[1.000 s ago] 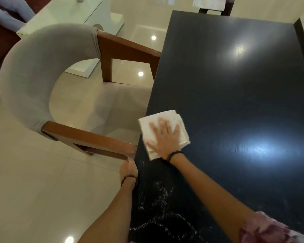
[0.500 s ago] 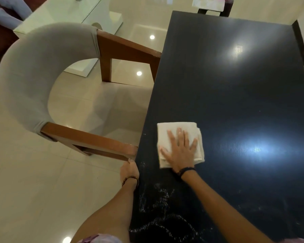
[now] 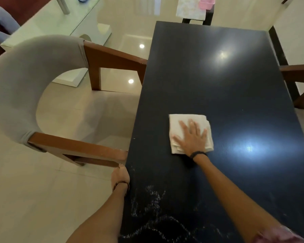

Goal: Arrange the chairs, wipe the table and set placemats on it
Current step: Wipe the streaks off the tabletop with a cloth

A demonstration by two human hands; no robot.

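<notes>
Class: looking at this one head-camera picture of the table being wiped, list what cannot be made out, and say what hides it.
- Left hand, head view: its fingers go under the table edge, so its grip is hidden.
- Cloth: the right hand covers its middle.
- Chair: the tabletop hides the seat front.
- Items on the far chair: cut off by the top edge.

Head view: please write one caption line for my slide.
Right hand presses a white cloth flat on the dark table; left hand at its edge.
</notes>
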